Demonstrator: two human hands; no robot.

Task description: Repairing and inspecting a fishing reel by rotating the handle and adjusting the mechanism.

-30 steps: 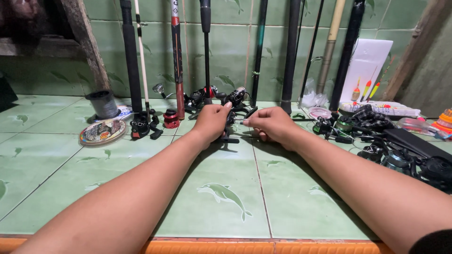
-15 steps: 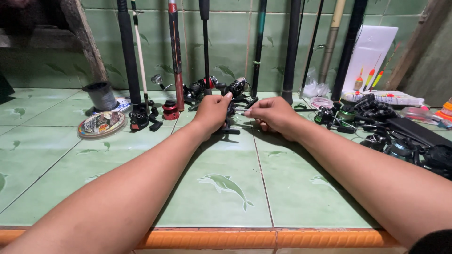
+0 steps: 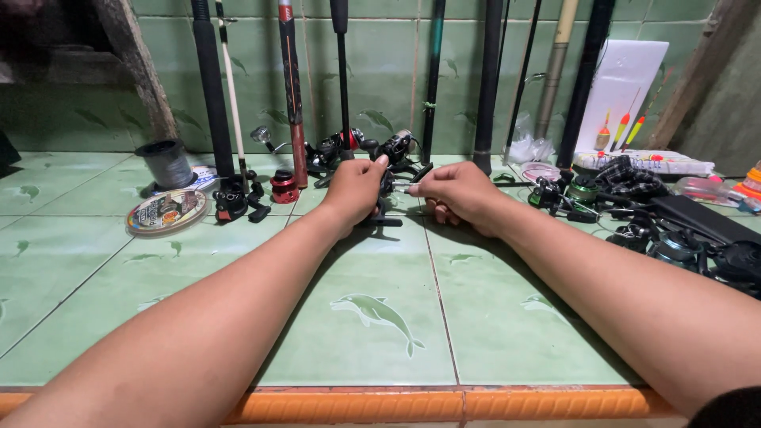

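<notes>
Head view, the only one. Both forearms reach across the green tiled floor toward twelve o'clock. The left hand is wrapped around a small black fishing reel, which sits on the tiles at the centre of the frame, just short of the wall; its foot sticks out below the fingers. The right hand is at three o'clock of the reel, nearly touching the left, its thumb and forefinger pinched narrow on something thin and pale. Whether that is line or a small part, I cannot tell.

Judgement: the step in hand appears to be fine work on the reel, held steady by one hand and fed or adjusted by the other. The next move would call for a firm hold on the reel body and a small, precise pinch.

Packages and labels: at nine o'clock of the hands lies a flat round line spool with a colourful printed face; behind it, at ten o'clock, stands a dark grey spool. At two o'clock a white card of red-and-yellow floats leans on the wall, with a long printed white packet lying below it. Rods stand along the wall at twelve; further reels cluster at three o'clock.
</notes>
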